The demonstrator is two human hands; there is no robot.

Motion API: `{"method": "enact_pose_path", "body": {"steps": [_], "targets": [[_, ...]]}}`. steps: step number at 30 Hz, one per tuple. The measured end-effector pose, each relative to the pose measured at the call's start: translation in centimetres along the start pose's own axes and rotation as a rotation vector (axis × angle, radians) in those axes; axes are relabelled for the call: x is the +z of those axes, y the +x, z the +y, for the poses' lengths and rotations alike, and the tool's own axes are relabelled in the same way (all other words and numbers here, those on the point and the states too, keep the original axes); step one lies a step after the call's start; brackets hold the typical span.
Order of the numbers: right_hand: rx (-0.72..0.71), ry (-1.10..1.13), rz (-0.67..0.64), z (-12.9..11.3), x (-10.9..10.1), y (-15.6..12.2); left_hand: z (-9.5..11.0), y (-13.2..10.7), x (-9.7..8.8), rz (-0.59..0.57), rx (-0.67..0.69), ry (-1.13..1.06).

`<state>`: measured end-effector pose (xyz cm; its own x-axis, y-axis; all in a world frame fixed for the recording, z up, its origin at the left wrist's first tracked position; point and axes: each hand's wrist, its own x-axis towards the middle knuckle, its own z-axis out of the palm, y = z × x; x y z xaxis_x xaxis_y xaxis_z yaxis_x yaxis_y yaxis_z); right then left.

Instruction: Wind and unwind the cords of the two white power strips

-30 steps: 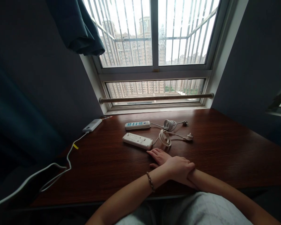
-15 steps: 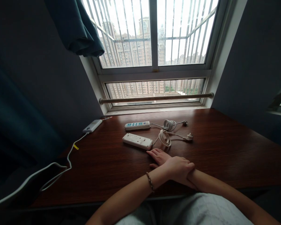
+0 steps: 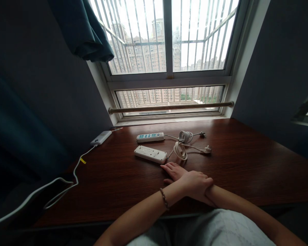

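My left hand (image 3: 199,184), with a braided bracelet on its wrist, lies across my right wrist, its fingers wrapped over it. Palm down on the brown table, my right hand (image 3: 175,171) rests with its fingers stretched out to the left, holding nothing. Just beyond its fingertips is a white power strip (image 3: 150,154), turned with its socket side down. Behind that lies a second power strip (image 3: 150,137) with blue-green sockets facing up. Each has its cord bundled at the right: a white coil (image 3: 180,151) and a greyer coil (image 3: 185,136), both ending in plugs.
A white box-shaped device (image 3: 101,137) stands at the table's left edge, with a white cable (image 3: 77,167) running off toward the lower left. Beyond the wooden table (image 3: 246,164) are a barred window and a horizontal rail (image 3: 169,107). A blue curtain (image 3: 89,37) hangs upper left.
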<state>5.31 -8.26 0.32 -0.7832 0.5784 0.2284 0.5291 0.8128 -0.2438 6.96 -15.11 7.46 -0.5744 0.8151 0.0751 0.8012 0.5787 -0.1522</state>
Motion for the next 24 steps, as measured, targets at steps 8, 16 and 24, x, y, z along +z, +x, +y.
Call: {"method": "enact_pose_path", "body": {"steps": [8,16,24], "targets": [[0.006,-0.011,-0.012,-0.1,-0.1,0.0,0.8,0.2,1.3,-0.091,0.049,0.198],[0.013,-0.028,-0.018,-0.3,-0.3,0.0,0.8,0.4,2.0,-0.099,0.083,0.211],[0.035,-0.016,-0.039,-0.7,-0.9,0.0,0.8,0.7,2.7,-0.085,0.191,0.108]]}}
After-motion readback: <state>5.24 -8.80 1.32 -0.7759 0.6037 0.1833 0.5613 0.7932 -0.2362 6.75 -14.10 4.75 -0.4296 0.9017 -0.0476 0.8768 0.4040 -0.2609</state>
